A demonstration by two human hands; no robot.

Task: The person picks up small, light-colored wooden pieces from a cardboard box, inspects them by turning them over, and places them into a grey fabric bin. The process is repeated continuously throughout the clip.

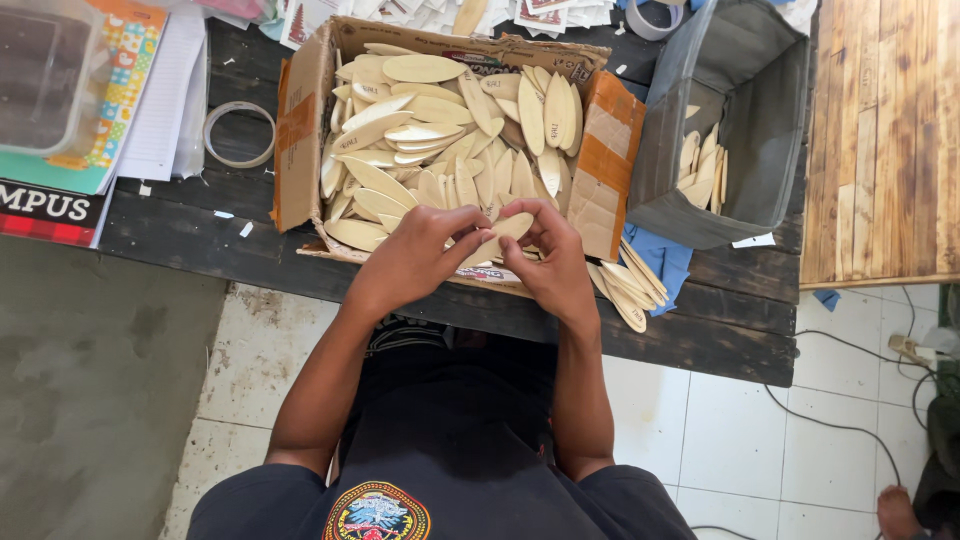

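While both forearms reach forward, left hand and right hand each grip closed on one oval wooden piece; cardboard box heaped with more, grey bin holding few.

Before me on the dark plank table sits an open brown cardboard box, flaps patched with orange-brown tape. Toward the right edge stands a grey bin. At the left edge lie a colourful patterned booklet and a black-and-red printed cover.
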